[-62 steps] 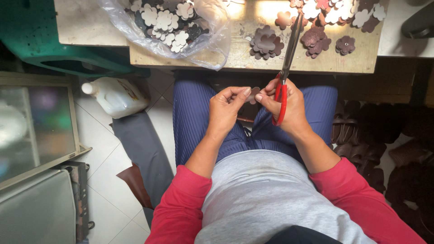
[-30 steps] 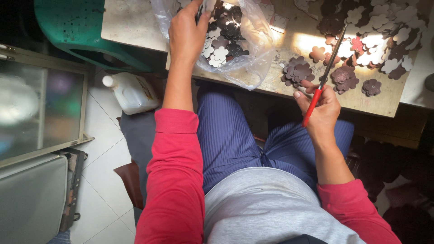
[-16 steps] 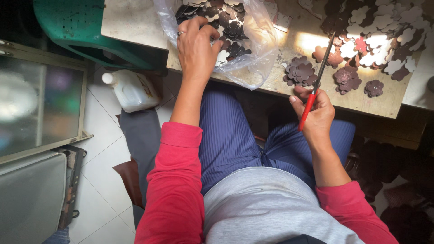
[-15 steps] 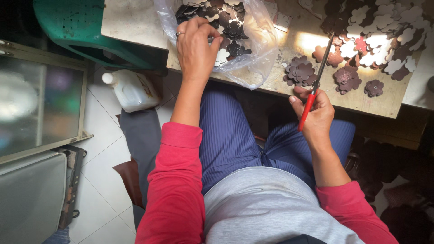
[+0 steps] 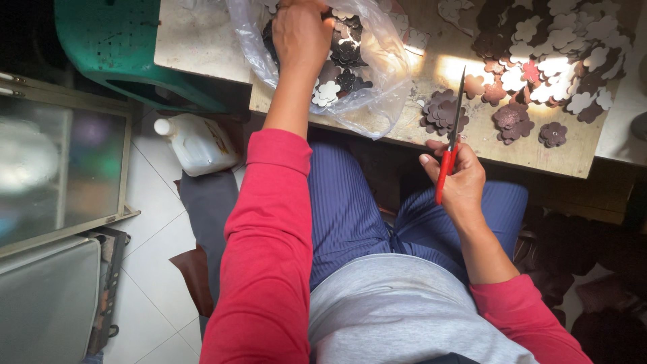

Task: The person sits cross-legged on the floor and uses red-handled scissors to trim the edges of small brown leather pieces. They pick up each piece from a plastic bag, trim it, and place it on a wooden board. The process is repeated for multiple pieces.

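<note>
Scissors [image 5: 450, 145] sit gripped in the right hand [image 5: 458, 185], idle; left hand [image 5: 301, 34] curls into the bag [image 5: 377, 74] of uncut flowers [image 5: 330, 91], grasp hidden.

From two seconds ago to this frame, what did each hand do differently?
The left hand left the lap, where both hands had met, and reached forward into the clear plastic bag of flower-shaped cutouts on the wooden table; whether it grips one is hidden. The right hand lifted slightly toward the table edge, keeping the red-handled scissors pointed forward. The white bottle stayed put.
</note>
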